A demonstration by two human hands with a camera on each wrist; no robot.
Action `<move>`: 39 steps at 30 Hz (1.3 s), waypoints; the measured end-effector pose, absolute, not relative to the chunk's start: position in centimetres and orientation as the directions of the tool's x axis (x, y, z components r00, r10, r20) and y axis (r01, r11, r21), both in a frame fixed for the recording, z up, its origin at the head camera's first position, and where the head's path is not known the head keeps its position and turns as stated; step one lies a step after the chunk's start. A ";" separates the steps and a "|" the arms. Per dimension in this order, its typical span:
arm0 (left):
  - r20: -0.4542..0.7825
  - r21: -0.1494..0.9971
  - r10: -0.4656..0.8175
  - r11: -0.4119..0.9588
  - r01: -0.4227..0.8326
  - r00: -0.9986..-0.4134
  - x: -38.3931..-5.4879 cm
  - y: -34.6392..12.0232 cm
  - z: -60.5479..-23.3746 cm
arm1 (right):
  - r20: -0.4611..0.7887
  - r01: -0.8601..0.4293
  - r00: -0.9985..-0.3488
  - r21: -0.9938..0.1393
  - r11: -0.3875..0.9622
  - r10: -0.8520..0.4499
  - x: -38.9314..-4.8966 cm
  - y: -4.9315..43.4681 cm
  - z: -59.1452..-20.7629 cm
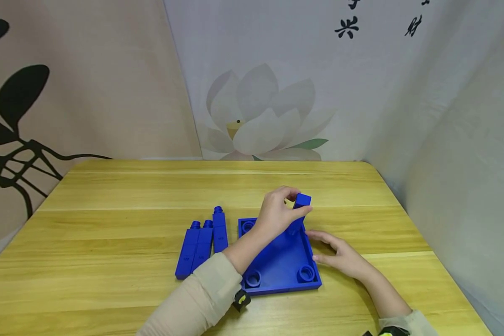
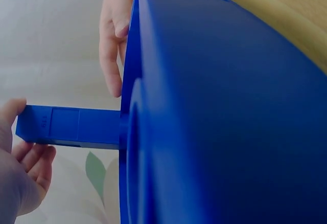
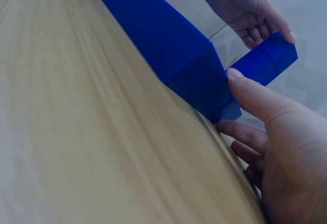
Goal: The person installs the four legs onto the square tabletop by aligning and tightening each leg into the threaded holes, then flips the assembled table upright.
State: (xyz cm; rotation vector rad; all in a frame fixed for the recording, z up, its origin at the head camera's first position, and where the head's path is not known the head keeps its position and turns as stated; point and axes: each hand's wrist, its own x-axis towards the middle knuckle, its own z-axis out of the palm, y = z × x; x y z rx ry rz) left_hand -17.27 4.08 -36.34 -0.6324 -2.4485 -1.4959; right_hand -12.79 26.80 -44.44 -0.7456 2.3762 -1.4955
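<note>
A square blue plastic panel point(image 1: 277, 266) with a raised rim lies on the table, its round sockets facing up at the corners. My left hand point(image 1: 276, 213) reaches across it and pinches the top of a blue square post point(image 2: 84, 127) between thumb and fingers. That post stands upright at the panel's far right corner, its lower end meeting the corner; how deep it sits is hidden. My right hand point(image 1: 340, 256) rests against the panel's right side near that corner, with thumb and fingertips touching the rim point(image 3: 199, 75).
Left of the panel, two more blue posts point(image 1: 187, 249) lie side by side, and a third post point(image 1: 220, 229) lies beside them, partly behind the left forearm. All have round pegs at their far ends. A printed curtain point(image 1: 264, 93) hangs behind the wooden table point(image 1: 109, 224).
</note>
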 end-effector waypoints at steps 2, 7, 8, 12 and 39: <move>0.390 0.794 0.263 0.389 0.467 -0.882 -17.3 4.0 -36.3 | 0.066 -0.293 -0.843 -0.889 0.352 -0.534 -12.8 26.8 -44.4; 0.409 0.789 0.298 0.360 0.499 -0.862 -17.4 3.7 -36.4 | 0.060 -0.289 -0.846 -0.886 0.362 -0.530 -12.8 26.8 -44.4; 0.410 0.788 0.306 0.356 0.502 -0.859 -17.4 3.7 -36.4 | 0.063 -0.292 -0.846 -0.886 0.360 -0.530 -12.8 26.8 -44.4; 0.398 0.789 0.333 0.350 0.504 -0.855 -17.4 3.6 -36.4 | 0.075 -0.305 -0.841 -0.884 0.355 -0.536 -12.8 26.8 -44.5; 0.348 0.799 0.315 0.393 0.455 -0.883 -16.9 3.7 -36.0 | 0.069 -0.302 -0.837 -0.886 0.353 -0.542 -12.9 26.9 -44.5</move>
